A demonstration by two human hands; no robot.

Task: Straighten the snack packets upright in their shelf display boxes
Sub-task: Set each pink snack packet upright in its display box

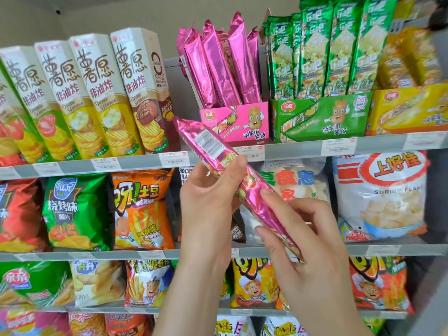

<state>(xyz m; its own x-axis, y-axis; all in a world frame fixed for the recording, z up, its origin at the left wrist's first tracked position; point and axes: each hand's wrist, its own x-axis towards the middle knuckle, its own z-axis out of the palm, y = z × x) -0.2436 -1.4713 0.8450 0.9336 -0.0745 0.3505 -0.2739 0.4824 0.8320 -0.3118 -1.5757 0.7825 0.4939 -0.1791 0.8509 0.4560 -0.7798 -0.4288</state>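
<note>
A pink packet (208,141) is held slantwise out of its box, near the viewer, gripped mid-length by the left hand (208,202) and pinched lower down by the right hand (310,251). Farther back, leaning packets (218,69) are left in the pink display box (237,122) (seemingly work remaining). Rightward, the green packets (334,49) are already stood upright.

Two hands (208,207) (308,251), one pink packet (211,144) held, three display boxes (242,122) (320,117) (407,110).

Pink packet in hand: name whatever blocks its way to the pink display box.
Nothing visible. The held packet hangs in open air before the pink display box; only leaning packets crowd its opening.
</note>
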